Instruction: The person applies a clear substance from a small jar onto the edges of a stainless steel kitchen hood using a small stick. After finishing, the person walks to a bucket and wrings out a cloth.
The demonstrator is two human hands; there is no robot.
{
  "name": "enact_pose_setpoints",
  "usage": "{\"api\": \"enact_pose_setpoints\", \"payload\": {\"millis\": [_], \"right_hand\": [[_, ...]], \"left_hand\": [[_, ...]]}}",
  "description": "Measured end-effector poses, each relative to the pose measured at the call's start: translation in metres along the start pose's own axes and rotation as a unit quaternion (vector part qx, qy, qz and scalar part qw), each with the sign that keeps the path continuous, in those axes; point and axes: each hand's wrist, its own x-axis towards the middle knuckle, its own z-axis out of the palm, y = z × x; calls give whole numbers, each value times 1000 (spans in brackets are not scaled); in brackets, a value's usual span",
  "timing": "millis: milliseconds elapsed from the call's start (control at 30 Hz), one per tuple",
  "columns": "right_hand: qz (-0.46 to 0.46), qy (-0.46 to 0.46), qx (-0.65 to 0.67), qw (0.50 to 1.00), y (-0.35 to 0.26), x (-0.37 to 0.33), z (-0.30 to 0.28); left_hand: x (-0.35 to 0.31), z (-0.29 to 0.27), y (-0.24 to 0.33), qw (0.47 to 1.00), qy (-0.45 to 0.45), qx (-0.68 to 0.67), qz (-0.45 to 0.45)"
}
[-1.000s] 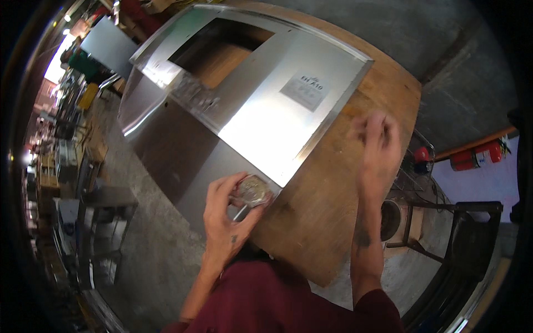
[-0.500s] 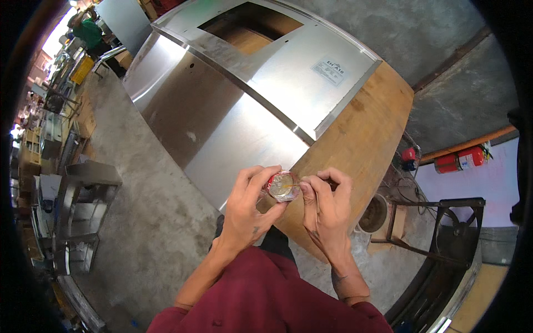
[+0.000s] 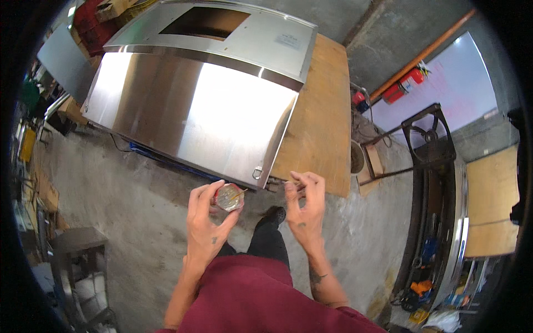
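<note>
My left hand [image 3: 206,222] is closed around a small round container [image 3: 229,197] with red on its side and a shiny, crinkled rim. Its inside looks pale and glossy. A thin yellowish stick [image 3: 240,194] leans out of it toward the right. To the right, apart from the container, my right hand [image 3: 306,208] is raised with its fingers loosely bent and spread; I make out nothing held in it. Just beyond both hands lies the near corner of a large stainless steel cabinet [image 3: 183,111], with a small metal ring latch [image 3: 257,173] on its panel.
A wooden board [image 3: 316,116] extends along the cabinet's right side. Farther right stand a dark metal frame with a fan [image 3: 427,136] and a red fire extinguisher [image 3: 402,86] on the wall. A metal stand [image 3: 80,266] is at lower left; tools [image 3: 419,294] lie at lower right.
My hands have moved apart: the right has let go of the stick, which stays in the container. The view has turned and shifted, so the cabinet now appears farther up and left.
</note>
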Motion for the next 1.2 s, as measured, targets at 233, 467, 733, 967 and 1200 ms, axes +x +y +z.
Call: {"api": "enact_pose_setpoints", "payload": {"millis": [233, 467, 733, 967, 1200], "right_hand": [[112, 33, -56, 992, 96, -44, -41], [145, -5, -111, 983, 276, -24, -17], [49, 47, -232, 970, 406, 2, -5], [-92, 123, -272, 950, 449, 12, 4], [-58, 95, -301, 947, 438, 6, 9]], "left_hand": [[-74, -32, -25, 994, -58, 25, -92], [-110, 45, -77, 979, -109, 39, -165], [-132, 188, -243, 936, -228, 87, -253], [-119, 343, -494, 957, -236, 116, -119], [-80, 473, -720, 938, -277, 127, -164]]}}
